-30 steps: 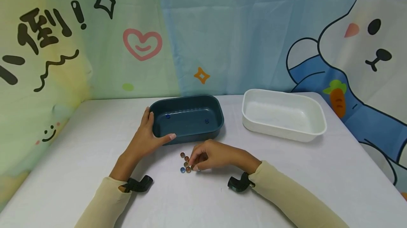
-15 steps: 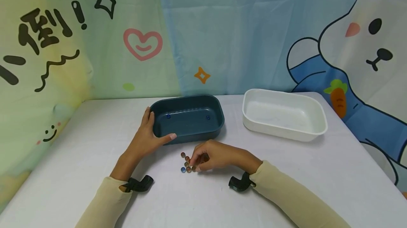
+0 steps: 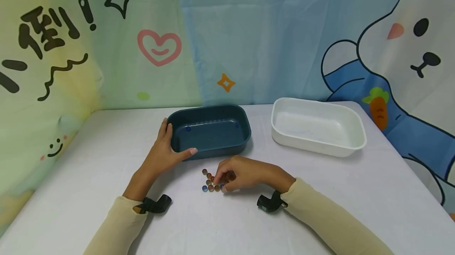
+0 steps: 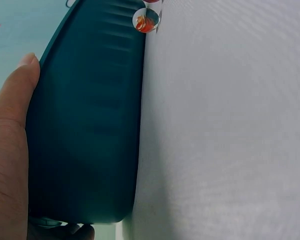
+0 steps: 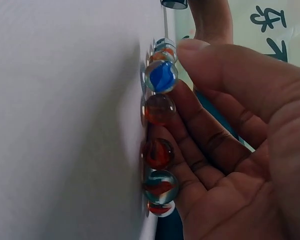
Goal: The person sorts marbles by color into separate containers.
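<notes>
Several marbles point(image 5: 160, 109) lie beside the right fingers point(image 5: 207, 127), possibly touching.

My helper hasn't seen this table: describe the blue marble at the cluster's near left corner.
Find the dark teal tray on the white-covered table. Loose marbles lie just in front of it. In their nearest row, the blue marble sits at the left end, its colour setting it apart from the brownish marble beside it.

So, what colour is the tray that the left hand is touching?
The tray is dark teal, best seen in the head view.
</notes>
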{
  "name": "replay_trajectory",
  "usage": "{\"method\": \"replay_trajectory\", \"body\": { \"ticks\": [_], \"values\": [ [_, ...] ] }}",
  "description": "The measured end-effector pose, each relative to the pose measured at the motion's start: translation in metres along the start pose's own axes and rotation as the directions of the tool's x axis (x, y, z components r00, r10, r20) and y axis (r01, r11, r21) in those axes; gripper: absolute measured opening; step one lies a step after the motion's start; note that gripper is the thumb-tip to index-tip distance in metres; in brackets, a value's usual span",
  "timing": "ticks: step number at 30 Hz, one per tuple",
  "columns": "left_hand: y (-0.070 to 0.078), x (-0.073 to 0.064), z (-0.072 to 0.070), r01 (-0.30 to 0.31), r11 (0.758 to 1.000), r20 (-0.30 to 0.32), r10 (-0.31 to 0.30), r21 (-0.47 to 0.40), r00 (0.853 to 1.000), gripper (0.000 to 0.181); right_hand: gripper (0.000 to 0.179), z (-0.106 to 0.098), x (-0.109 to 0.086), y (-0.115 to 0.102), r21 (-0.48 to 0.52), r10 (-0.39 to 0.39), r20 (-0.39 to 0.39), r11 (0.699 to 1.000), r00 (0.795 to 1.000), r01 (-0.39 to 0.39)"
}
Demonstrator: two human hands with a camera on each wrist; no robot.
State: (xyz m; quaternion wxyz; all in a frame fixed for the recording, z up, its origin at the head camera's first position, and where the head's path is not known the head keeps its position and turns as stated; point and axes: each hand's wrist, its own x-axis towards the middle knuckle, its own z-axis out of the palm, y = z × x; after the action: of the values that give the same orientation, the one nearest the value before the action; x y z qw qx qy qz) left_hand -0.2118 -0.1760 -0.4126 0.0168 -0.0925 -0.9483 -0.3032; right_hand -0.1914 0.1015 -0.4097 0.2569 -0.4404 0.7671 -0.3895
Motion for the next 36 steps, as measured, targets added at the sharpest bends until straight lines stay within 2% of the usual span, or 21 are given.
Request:
{"method": "replay_trajectory", "body": {
  "ticks": [6, 16, 20, 25, 36],
  "values": [
    [0.0016, 0.0001, -0.0004, 0.003, 1.0, -0.001, -0.003, 0.001, 1.0, 0.122, 0.022, -0.0002, -0.0003, 0.0013, -0.021, -0.009, 0.011, 1.0, 1.0, 0.009],
    [0.0003, 0.0002, 0.0007, -0.001, 1.0, -0.002, 0.001, -0.004, 1.0, 0.122, 0.017, 0.0051, 0.0015, -0.0003, -0.085, -0.002, -0.013, 0.996, 1.0, 0.001],
    [0.0003, 0.0001, 0.0006, 0.0, 1.0, -0.001, 0.0, 0.002, 1.0, 0.123, 0.017, 0.005, 0.0012, -0.0009, -0.083, 0.011, -0.036, 0.996, 0.999, -0.014],
    [0.0006, -0.0001, 0.0, 0.002, 1.0, 0.001, -0.002, 0.005, 1.0, 0.123, 0.016, 0.0036, 0.0014, -0.0015, -0.075, -0.008, -0.068, 0.997, 0.998, 0.003],
    [0.0009, 0.0006, -0.0004, 0.002, 1.0, 0.002, -0.002, 0.007, 1.0, 0.125, 0.016, 0.0038, 0.0024, -0.0021, -0.048, -0.007, -0.076, 0.999, 0.997, 0.003]
  ]
}}
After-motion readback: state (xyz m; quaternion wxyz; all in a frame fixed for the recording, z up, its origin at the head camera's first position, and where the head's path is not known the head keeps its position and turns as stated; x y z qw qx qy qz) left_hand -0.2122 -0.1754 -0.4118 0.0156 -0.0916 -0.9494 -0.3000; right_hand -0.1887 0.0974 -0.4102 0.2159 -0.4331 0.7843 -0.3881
